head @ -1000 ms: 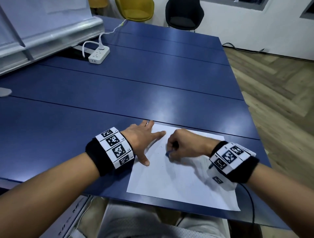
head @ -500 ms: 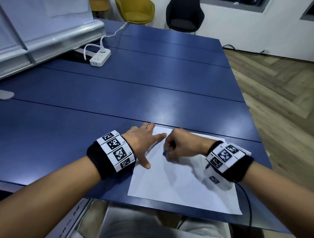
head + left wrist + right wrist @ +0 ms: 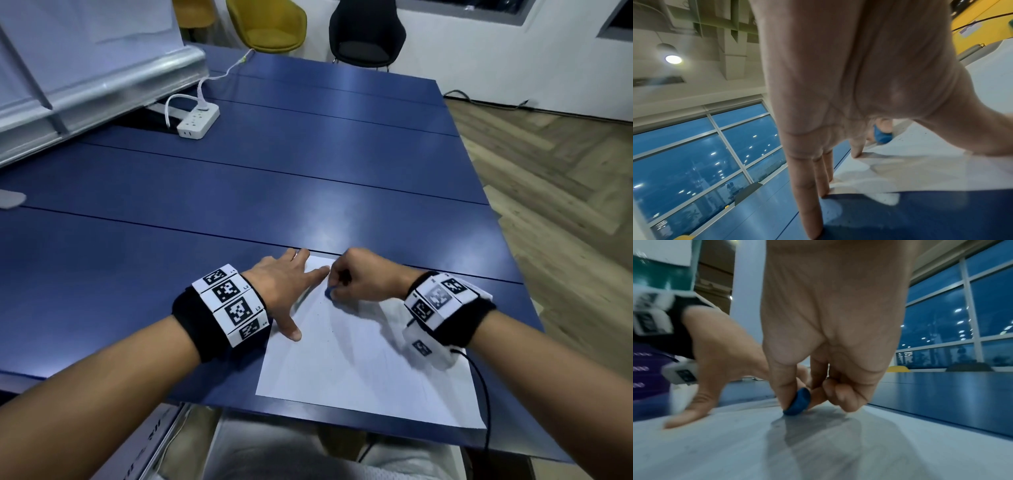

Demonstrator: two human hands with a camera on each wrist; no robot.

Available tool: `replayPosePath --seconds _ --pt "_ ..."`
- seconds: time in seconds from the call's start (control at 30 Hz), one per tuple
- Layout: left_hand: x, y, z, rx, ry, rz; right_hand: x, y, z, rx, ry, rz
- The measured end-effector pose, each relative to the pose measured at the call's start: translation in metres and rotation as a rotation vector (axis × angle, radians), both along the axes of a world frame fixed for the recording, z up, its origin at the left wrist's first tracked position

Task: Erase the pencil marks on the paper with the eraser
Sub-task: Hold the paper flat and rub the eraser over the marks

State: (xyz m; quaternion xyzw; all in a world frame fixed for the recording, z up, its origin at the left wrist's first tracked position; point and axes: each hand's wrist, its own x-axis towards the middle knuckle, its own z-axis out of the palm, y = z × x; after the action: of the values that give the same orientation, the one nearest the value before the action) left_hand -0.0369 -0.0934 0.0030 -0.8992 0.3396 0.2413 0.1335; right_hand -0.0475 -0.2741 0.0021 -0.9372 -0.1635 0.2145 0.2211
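Observation:
A white sheet of paper (image 3: 363,359) lies at the near edge of the blue table (image 3: 274,192). My right hand (image 3: 337,286) pinches a small round blue eraser (image 3: 797,401) between thumb and forefinger, its lower edge on the paper near the far left corner. The eraser (image 3: 881,135) shows past my palm in the left wrist view, and as a blue speck (image 3: 329,292) from the head. My left hand (image 3: 291,291) lies flat with straight, spread fingers on the paper's left edge (image 3: 920,175). A few dark specks dot the paper; pencil marks are too faint to tell.
A white power strip (image 3: 198,121) with its cable lies far left on the table. A grey whiteboard rail (image 3: 102,78) crosses the far left. Yellow (image 3: 270,24) and black (image 3: 366,31) chairs stand beyond the table. Wooden floor (image 3: 555,178) lies right.
My right hand with the eraser has shifted slightly up and left on the paper, closer to my left forefinger. The left hand stays pressed in place.

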Motion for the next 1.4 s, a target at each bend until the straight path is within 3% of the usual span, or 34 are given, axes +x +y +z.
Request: replayPosePath --seconds 0.07,0.23,0.4,0.57,0.7,0.9,1.1,1.2,1.3,1.4 --pt "0.0 0.0 0.0 0.001 0.0 -0.001 -0.001 -0.002 -0.001 0.034 -0.04 -0.043" --pt "-0.001 -0.001 0.0 0.02 -0.003 0.006 -0.041 0.007 0.0 -0.008 0.206 0.172" --pt "-0.001 -0.001 0.001 0.022 -0.007 -0.009 -0.028 0.001 0.0 0.059 0.079 0.017" --pt "-0.001 0.002 0.004 -0.023 0.019 -0.016 -0.072 -0.003 -0.001 0.015 0.117 0.195" --pt "-0.002 0.012 0.002 -0.115 0.035 0.003 -0.089 -0.046 0.0 0.062 -0.124 0.002" --pt "-0.011 0.026 0.004 -0.125 0.094 0.092 -0.105 -0.084 -0.008 -0.099 -0.059 -0.061" --pt "-0.074 0.004 -0.002 -0.233 -0.082 0.005 -0.105 -0.082 -0.009 -0.045 -0.026 -0.123" --pt "-0.126 -0.032 -0.023 -0.35 0.0 -0.044 -0.104 -0.082 -0.012 -0.004 -0.025 -0.131" --pt "-0.15 -0.05 -0.046 -0.284 0.148 -0.046 -0.104 -0.083 -0.011 0.019 -0.032 -0.126" --pt "-0.147 -0.036 -0.051 -0.335 0.039 0.027 -0.106 -0.083 -0.008 0.055 -0.009 -0.136"
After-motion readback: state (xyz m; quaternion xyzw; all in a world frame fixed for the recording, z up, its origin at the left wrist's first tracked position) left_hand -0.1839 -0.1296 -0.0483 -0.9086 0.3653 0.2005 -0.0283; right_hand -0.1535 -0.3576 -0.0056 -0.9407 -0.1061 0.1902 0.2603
